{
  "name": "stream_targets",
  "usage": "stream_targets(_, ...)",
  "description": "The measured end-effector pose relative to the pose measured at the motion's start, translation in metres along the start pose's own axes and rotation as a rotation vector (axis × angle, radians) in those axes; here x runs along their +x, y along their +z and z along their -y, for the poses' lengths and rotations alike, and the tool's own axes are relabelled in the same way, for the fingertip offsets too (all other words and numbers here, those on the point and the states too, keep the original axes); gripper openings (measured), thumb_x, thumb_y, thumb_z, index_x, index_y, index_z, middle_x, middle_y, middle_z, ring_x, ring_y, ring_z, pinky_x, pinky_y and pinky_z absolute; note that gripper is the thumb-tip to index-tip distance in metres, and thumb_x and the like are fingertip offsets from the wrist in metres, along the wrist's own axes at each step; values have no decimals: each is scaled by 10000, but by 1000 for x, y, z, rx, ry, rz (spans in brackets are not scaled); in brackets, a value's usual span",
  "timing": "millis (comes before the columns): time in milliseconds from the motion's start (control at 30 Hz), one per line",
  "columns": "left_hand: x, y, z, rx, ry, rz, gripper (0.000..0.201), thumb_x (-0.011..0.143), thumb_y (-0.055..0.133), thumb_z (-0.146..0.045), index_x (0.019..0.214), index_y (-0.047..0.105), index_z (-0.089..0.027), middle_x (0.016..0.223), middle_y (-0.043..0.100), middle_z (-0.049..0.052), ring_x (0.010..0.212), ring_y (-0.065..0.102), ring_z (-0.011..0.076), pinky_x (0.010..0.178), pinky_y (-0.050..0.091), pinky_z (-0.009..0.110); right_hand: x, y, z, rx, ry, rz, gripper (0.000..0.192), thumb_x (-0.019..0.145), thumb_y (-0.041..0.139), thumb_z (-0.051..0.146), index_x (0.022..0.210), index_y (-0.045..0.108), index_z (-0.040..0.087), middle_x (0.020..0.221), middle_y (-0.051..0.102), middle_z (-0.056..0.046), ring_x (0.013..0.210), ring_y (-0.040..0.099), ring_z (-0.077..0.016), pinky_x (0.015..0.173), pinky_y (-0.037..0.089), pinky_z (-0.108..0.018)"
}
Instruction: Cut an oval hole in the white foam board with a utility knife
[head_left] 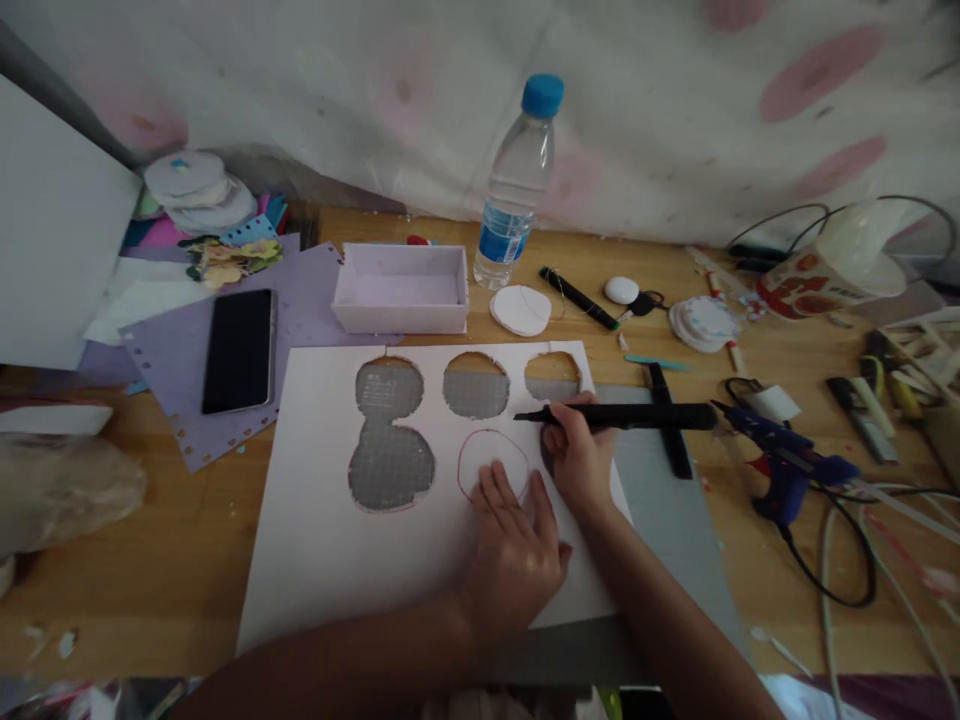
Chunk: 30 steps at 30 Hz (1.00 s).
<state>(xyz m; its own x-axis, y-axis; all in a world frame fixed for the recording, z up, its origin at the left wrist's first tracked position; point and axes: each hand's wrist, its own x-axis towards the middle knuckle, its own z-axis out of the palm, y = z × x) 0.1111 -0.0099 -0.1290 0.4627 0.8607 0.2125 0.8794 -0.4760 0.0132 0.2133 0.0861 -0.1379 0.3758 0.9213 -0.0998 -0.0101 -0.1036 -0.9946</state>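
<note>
Wooden surface [150, 560]: my left hand [517, 560] flattens white board [322, 540] steady, right hand's [577, 455] grip clenched on black marker [630, 416] at circle's [493, 466] two o'clock.

The single head-worn camera looks forward and steeply down, close over the wooden tabletop's [150, 560] near edge.

A white foam sheet [322, 560] lies flat, pierced by round cut-out holes, with a red drawn circle [493, 465]. A long black cutter [622, 416] lies level above it.
</note>
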Motion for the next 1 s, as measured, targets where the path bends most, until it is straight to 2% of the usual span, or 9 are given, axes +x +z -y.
stream_targets(100,1,-5,10,-13,46,8,540,915,528,-423,1225,624,9,1156,619,362,1093,640,449,877,508,515,4,-1,0,128,6,-51,361,789,642,408,673,332,264,461,246,129,355,213,-81,353,191,-238)
stream_targets(200,-2,-14,30,-97,117,32,498,909,536,-405,1171,656,1,1233,598,340,1158,614,411,937,492,461,2,0,1,202,10,-40,294,780,711,422,748,468,259,468,315,127,344,255,-72,344,193,-230)
stream_targets(267,-7,-20,45,-196,141,79,499,906,537,-419,1211,644,-38,1332,557,294,1250,551,379,1012,450,446,0,-1,2,218,-1,-19,266,779,731,442,861,563,254,478,367,122,338,281,-70,339,196,-228)
stream_targets(400,-22,-23,67,-325,167,196,633,891,550,-485,1427,471,-157,1548,358,167,1465,241,346,1170,232,527,-5,-9,7,181,-64,88,290,808,716,455,952,591,236,447,429,111,324,319,-76,332,208,-221)
stream_targets(467,-29,-21,72,-326,181,222,699,897,539,-501,1499,357,-195,1597,265,128,1491,154,331,1184,189,527,-8,-15,12,164,-106,157,312,816,719,437,991,564,231,444,480,100,329,370,-90,338,261,-223)
stream_targets(533,-35,-18,73,-308,198,230,719,910,520,-510,1523,304,-203,1610,230,125,1491,157,327,1181,198,506,-12,-22,17,152,-144,197,333,803,740,416,989,526,239,455,520,93,343,417,-104,352,309,-228)
stream_targets(667,-38,-15,64,-259,198,205,713,913,502,-547,1510,336,-195,1600,246,152,1470,210,356,1162,213,518,-24,-36,24,52,-165,256,324,801,754,355,912,464,262,535,580,83,401,465,-105,402,357,-227)
stream_targets(867,-38,-9,43,-231,171,168,728,932,453,-575,1514,322,-159,1592,238,192,1459,223,396,1149,208,543,-41,-36,23,-195,-253,354,251,866,654,311,1078,523,277,699,622,44,560,558,-149,573,462,-293)
stream_targets(1000,-44,-7,40,-268,193,180,734,941,435,-573,1512,313,-127,1598,211,200,1483,159,370,1176,170,511,-36,-35,26,-260,-304,377,272,855,655,295,1123,614,304,817,632,10,675,592,-173,675,483,-324)
